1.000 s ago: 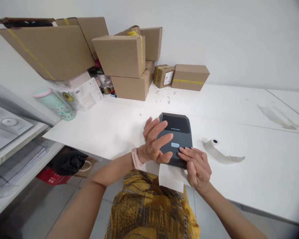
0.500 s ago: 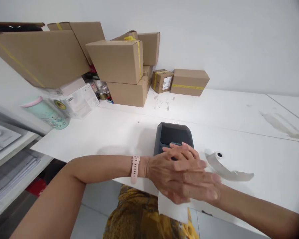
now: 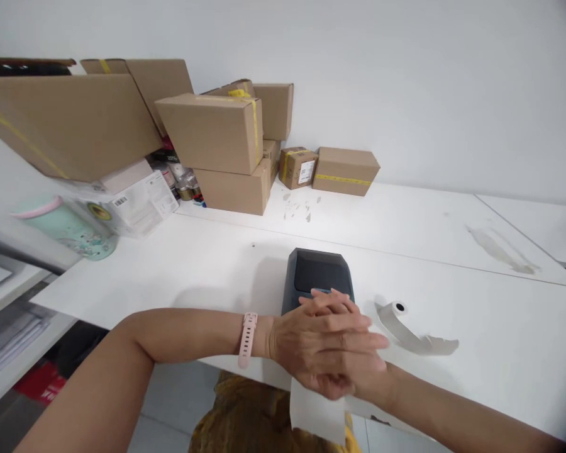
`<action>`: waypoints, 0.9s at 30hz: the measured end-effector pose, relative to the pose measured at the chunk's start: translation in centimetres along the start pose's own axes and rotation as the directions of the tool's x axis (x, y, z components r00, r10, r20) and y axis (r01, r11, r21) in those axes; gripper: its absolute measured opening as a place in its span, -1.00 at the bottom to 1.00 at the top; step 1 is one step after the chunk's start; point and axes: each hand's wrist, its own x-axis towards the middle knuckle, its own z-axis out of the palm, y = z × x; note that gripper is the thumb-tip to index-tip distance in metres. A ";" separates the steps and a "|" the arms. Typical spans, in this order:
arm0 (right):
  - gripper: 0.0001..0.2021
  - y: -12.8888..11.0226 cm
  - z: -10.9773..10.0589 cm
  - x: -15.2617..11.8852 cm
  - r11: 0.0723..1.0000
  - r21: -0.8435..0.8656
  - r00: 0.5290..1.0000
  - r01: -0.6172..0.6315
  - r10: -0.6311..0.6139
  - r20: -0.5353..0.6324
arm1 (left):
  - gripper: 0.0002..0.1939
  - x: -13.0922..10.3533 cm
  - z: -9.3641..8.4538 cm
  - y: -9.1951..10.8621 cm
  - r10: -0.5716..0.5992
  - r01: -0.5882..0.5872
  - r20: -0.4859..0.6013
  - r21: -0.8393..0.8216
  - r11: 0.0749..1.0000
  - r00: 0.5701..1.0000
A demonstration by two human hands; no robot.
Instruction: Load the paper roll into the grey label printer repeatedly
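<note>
My left hand (image 3: 311,346), with a pink watch strap on its wrist, lies across the top of my right hand, its fingers stretched out to the right. Beneath it, my right hand (image 3: 332,302) shows only its fingers and the part near the wrist; the fingers look extended. Both hands rest over the front of a dark label printer (image 3: 321,270) and hide that part of it. A strip of white paper (image 3: 317,409) hangs below the hands, over the table's front edge. Right of the printer sits a small paper roll (image 3: 399,308) with its curled tail (image 3: 419,343) unwound.
Cardboard boxes (image 3: 207,132) are stacked at the back left, with two smaller ones (image 3: 346,170) beside them by the wall. A mint tumbler (image 3: 70,229) and a white carton (image 3: 141,201) stand at the left. Shelves (image 3: 9,352) adjoin the table (image 3: 207,258).
The whole view has shifted, so things appear lower and slightly left. My left hand's fingers have settled lower onto my right hand; both remain over the printer.
</note>
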 end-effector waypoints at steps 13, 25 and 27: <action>-0.58 -3.7 1.2 -6.8 0.915 0.388 0.868 -0.110 0.279 -0.412 | -0.67 -11.3 1.0 8.0 -0.873 0.620 -0.344 -0.614 0.489 0.347; -0.53 -2.5 0.2 -7.6 0.985 0.170 0.962 -0.021 0.067 -0.266 | -0.36 -10.0 1.8 9.7 -0.849 0.748 0.404 -0.664 -0.016 0.340; -0.54 -2.4 0.3 -7.6 0.990 0.137 0.958 -0.010 0.049 -0.282 | -0.36 -10.2 1.9 10.0 -0.859 0.748 0.394 -0.663 -0.019 0.327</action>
